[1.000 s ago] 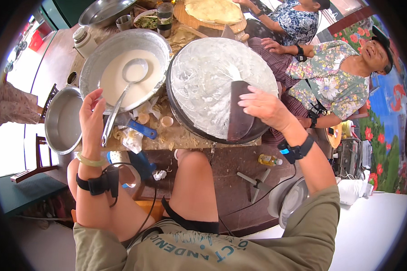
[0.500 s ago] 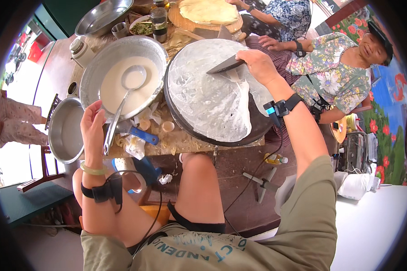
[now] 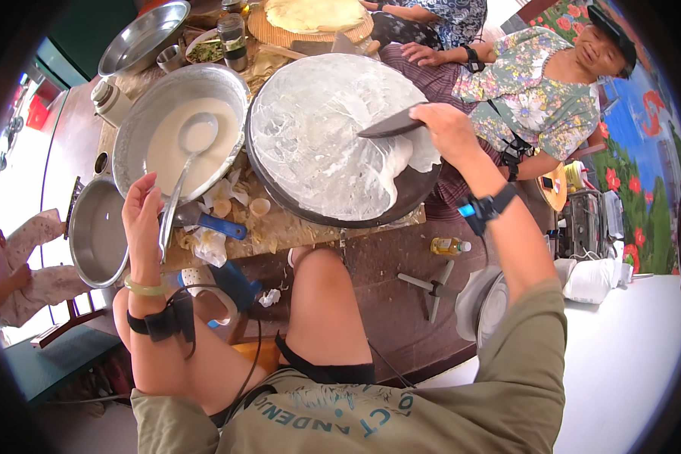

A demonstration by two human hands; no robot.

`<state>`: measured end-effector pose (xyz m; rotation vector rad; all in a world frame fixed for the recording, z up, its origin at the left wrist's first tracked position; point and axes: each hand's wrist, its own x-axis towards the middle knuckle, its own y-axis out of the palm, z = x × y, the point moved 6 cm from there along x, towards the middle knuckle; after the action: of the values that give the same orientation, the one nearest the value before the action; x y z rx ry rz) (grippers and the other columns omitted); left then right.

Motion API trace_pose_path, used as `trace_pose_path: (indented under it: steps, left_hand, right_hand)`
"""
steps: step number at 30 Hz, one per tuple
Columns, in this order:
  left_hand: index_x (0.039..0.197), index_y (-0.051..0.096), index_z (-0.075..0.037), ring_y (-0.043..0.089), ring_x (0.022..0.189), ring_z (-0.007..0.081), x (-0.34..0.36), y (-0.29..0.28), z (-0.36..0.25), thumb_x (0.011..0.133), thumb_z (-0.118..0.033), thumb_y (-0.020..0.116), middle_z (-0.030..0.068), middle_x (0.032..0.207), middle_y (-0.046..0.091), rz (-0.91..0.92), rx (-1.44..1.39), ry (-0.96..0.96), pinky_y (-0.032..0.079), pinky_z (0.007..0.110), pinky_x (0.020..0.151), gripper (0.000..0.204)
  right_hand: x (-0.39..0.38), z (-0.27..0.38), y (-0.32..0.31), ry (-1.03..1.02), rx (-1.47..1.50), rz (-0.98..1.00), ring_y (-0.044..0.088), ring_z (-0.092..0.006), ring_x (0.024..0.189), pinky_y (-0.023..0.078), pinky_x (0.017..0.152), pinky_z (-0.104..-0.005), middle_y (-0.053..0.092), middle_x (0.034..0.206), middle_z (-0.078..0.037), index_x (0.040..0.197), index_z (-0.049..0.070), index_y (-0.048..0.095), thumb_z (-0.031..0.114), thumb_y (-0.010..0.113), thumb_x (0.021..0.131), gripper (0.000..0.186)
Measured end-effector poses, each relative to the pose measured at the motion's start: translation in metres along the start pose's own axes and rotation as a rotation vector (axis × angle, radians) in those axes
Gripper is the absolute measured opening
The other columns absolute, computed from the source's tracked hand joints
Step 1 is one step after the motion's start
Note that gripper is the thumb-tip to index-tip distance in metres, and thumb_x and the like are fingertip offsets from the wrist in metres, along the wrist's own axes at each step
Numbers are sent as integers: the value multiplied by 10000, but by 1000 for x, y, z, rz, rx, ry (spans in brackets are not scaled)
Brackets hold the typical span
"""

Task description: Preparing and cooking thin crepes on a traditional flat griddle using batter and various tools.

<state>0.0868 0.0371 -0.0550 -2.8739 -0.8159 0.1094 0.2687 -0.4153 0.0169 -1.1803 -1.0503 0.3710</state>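
Note:
My right hand [image 3: 448, 129] grips a dark, flat scraper [image 3: 391, 125], its blade resting on the right part of a pale, thin batter sheet [image 3: 318, 113]. The sheet covers most of a round black griddle [image 3: 416, 193]; a thicker ridge of wet batter [image 3: 392, 166] lies beneath and nearer than the blade. My left hand [image 3: 140, 212] hangs with loosely curled, parted fingers beside the handle of a metal ladle [image 3: 175, 193], holding nothing that I can see. The ladle's bowl lies in white batter [image 3: 175, 147] inside a large metal basin [image 3: 231, 83].
A blue-handled tool [image 3: 221, 225], eggshells [image 3: 259, 206] and crumpled paper [image 3: 209, 246] lie along the table's near edge. Left stands an empty metal basin [image 3: 98, 234]. Beyond are a glass jar [image 3: 232, 41] and stacked flatbreads [image 3: 314, 13]. A seated person [image 3: 537, 98] is close on the right.
The scraper has moved rightward across the griddle, and the batter has gathered into a thicker ridge near the sheet's right side. My left hand stays by the ladle. The whole view has shifted slightly.

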Motion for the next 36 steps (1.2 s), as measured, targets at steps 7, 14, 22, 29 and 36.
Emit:
trace_pose_path:
  steps: [7, 14, 22, 29, 36]
  left_hand:
    - [1201, 540, -23, 506, 859, 41, -3, -6, 0, 922, -158, 522, -10, 1052, 586, 25, 26, 10, 404, 196, 755, 310]
    - [1184, 556, 8, 511, 838, 58, -1, 0, 2, 901, -102, 539, 30, 1053, 583, 32, -6, -3, 420, 197, 748, 304]
    - [1204, 539, -19, 520, 872, 58, -6, 3, -9, 920, -171, 535, 4, 1061, 578, 79, 33, 51, 410, 201, 771, 322]
    - [1200, 545, -9, 523, 900, 63, -7, 6, -7, 912, -145, 534, 17, 1083, 571, 91, -50, 12, 418, 207, 785, 319]
    - [1186, 561, -12, 517, 882, 61, -9, 14, -13, 908, -134, 543, 20, 1080, 580, 113, -68, 28, 411, 209, 772, 304]
  right_hand:
    - [-61, 22, -17, -43, -30, 91, 625, -283, 898, 505, 778, -367, 651, 944, -105, 905, 69, 613, 44, 553, 755, 163]
    - [-49, 17, -19, 17, -80, 21, 630, -292, 869, 508, 782, -372, 653, 906, -113, 906, 55, 608, 35, 552, 764, 154]
    - [-86, 20, -32, 37, -46, 86, 623, -308, 877, 505, 806, -376, 650, 903, -116, 913, 64, 608, 14, 552, 766, 165]
    - [-95, 30, -31, 119, -85, 86, 629, -306, 879, 504, 831, -382, 650, 903, -124, 911, 62, 605, 40, 542, 796, 133]
    - [-71, 21, -38, 464, -139, 121, 608, -338, 730, 467, 623, -437, 611, 751, -123, 941, 97, 565, 64, 559, 819, 127]
